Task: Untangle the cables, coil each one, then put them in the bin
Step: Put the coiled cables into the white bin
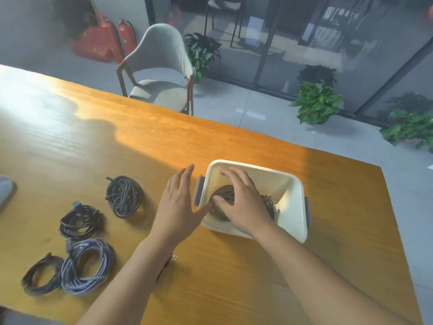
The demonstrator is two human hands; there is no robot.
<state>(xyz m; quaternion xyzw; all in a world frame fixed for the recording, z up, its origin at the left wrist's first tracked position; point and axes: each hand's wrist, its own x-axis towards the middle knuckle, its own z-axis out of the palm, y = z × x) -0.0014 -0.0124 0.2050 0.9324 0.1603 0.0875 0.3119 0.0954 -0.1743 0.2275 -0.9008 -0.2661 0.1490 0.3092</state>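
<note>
A white bin point(295, 207) with grey handles stands on the wooden table point(234, 266). Inside it lies a brown coiled cable point(222, 195). My right hand point(243, 200) reaches into the bin with spread fingers over that coil and the thumb against it. My left hand point(178, 202) hovers flat and open just left of the bin's rim. Several coiled cables lie on the table to the left: a dark grey coil point(124, 195), a black coil point(80, 221), a light grey coil point(87, 266) and a small black coil point(42, 275).
A grey chair point(159, 66) stands beyond the table's far edge. Potted plants point(316, 102) sit on the floor at the right, by glass walls. A grey object point(5, 191) pokes in at the left edge. A small connector point(174, 257) shows under my left forearm.
</note>
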